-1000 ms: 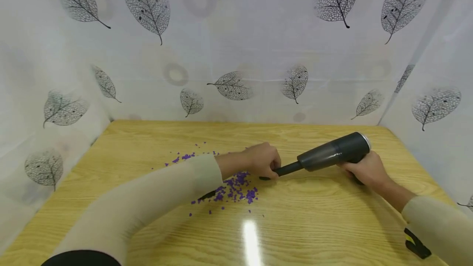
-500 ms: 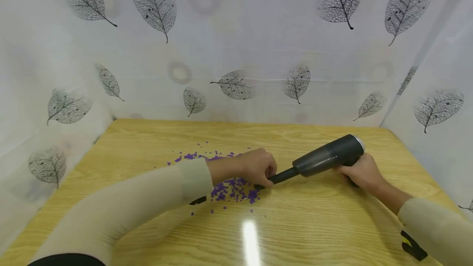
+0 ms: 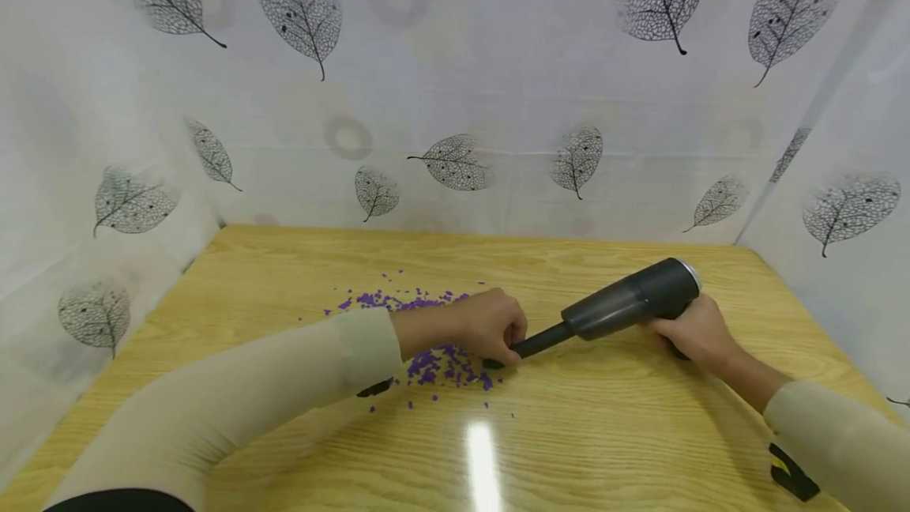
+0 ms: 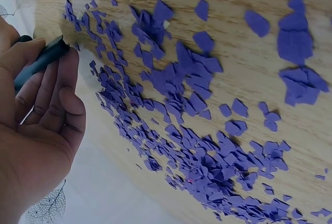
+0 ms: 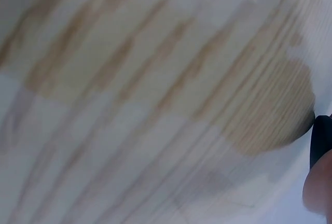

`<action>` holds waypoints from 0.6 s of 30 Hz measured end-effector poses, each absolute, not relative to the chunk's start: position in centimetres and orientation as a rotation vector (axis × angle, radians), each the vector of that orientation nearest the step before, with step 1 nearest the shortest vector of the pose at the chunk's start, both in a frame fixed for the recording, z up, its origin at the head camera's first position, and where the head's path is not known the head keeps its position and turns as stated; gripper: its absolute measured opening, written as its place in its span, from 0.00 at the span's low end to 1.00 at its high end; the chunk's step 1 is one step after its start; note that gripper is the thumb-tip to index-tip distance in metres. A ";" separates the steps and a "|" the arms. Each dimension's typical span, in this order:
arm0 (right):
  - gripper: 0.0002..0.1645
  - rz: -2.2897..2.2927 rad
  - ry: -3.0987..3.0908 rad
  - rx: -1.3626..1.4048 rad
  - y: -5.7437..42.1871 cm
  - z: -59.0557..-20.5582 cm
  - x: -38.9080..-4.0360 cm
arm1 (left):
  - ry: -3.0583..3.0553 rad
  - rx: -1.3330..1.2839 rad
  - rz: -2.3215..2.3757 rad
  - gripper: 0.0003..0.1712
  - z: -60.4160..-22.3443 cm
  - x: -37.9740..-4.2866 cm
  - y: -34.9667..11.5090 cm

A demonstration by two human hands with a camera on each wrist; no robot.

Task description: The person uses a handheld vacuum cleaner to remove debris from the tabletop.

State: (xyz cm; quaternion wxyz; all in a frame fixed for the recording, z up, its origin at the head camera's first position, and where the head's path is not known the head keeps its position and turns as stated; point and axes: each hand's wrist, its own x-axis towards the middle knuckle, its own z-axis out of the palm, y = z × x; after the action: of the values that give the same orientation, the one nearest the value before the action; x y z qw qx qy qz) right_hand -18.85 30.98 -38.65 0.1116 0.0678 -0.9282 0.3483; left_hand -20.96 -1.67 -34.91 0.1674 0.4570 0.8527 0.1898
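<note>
A dark handheld vacuum cleaner (image 3: 629,303) slants across the right half of the table in the head view. My right hand (image 3: 700,332) grips its handle at the rear. Around the narrow nozzle (image 3: 543,340), my left hand (image 3: 490,326) curls its fingers close to the tip. That tip lies at the right edge of a spread of purple paper scraps (image 3: 434,366). From the left wrist, the scraps (image 4: 192,79) fan out across the wood beside the left hand (image 4: 46,99). The right wrist view catches only a fingertip (image 5: 319,187) against a dark part of the vacuum.
The wooden table (image 3: 604,433) is bordered by a pale curtain (image 3: 483,85) printed with leaves at the back and both sides. More purple scraps (image 3: 370,300) lie beyond the left forearm. Dark straps show under both sleeves.
The nozzle and my left hand have shifted left and slightly toward me, up to the purple scraps. The vacuum body and my right hand have followed a little to the left.
</note>
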 end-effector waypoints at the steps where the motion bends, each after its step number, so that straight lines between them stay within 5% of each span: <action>1: 0.13 1.027 -2.725 0.204 31.0 -38.6 -18.9 | 2.425 1.302 0.545 0.07 -34.9 -20.9 -1.6; 18: 0.12 1.064 -2.700 0.271 30.8 -38.4 -18.6 | 2.404 1.282 0.586 0.08 -34.8 -19.9 -1.8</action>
State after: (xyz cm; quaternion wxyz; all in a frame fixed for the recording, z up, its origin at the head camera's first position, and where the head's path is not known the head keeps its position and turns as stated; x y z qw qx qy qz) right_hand -18.62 30.79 -38.37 0.1130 0.0922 -0.9204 0.3628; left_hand -19.92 -1.83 -34.82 0.1766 0.4529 0.8490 0.2070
